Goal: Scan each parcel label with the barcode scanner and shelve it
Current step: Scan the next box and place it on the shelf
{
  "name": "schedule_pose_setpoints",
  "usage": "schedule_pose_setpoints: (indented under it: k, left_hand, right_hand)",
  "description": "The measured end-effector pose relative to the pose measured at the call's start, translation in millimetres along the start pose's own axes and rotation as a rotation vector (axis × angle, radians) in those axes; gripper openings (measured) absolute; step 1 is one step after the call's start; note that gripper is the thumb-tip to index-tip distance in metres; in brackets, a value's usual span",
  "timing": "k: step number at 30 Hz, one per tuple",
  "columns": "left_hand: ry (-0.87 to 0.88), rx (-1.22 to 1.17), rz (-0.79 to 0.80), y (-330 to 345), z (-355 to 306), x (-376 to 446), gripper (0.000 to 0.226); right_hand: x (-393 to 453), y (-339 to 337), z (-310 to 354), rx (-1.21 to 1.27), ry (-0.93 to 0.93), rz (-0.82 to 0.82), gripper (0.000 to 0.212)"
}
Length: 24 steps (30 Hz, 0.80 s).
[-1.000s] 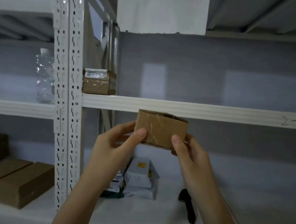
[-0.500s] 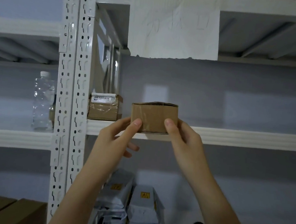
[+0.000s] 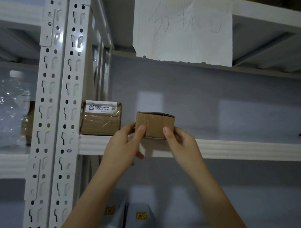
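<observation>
- Parcel (image 3: 155, 124): a small brown cardboard box wrapped in clear tape, which we hold upright at the front edge of the middle shelf (image 3: 235, 149); its base sits at the lip, though we cannot tell whether it rests on the shelf yet.
- Our left hand (image 3: 124, 146) grips the box's left end, thumb pressed flat on the near face and the other fingers curled behind and below.
- Our right hand (image 3: 178, 141) pinches the right end in the same way, thumb in front and fingers hidden behind the box.
- We judge the box light, since two fingertip grips carry it, and stiff enough to keep its shape; the glossy tape may be slippery, so the bare cardboard at the ends is the better hold.
- No label shows on the face turned towards us.
- Just beside it on the left, apart from it, stands another taped box (image 3: 101, 118) with a white printed label, tight against the perforated upright post (image 3: 58, 104).
- Beyond the post, a clear plastic bottle (image 3: 12, 110) stands in the neighbouring bay.
- A white paper sheet (image 3: 183, 28) with faint handwriting hangs from the shelf above.
- Below, grey mailer bags (image 3: 134, 221) lie on the lower level.
</observation>
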<state>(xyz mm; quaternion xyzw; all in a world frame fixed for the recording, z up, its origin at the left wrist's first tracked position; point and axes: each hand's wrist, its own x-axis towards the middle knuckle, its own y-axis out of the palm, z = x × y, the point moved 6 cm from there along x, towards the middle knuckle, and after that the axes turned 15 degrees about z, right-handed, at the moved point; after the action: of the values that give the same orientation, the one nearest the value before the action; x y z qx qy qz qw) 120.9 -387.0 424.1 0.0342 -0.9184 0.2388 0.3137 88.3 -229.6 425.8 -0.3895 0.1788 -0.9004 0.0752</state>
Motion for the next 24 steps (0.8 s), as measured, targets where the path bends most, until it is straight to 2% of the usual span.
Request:
schedule_pose_setpoints:
  k: [4,12,20,24]
  left_hand:
    - [0.008,0.082,-0.017,0,8,11,0.032]
    - [-0.091,0.297,-0.116,2,10,26,0.033]
    - [-0.133,0.330,-0.139,9,13,36,0.033]
    - [-0.096,0.310,-0.238,11,8,26,0.037]
  right_hand:
    - [7,0,-8,-0.144,0.023,-0.026,0.031]
    - [25,-3,-10,-0.455,0.072,-0.067,0.038]
    - [33,-1,-17,-0.672,0.077,-0.093,0.040]
    - [33,-1,-18,-0.663,0.064,-0.098,0.042]
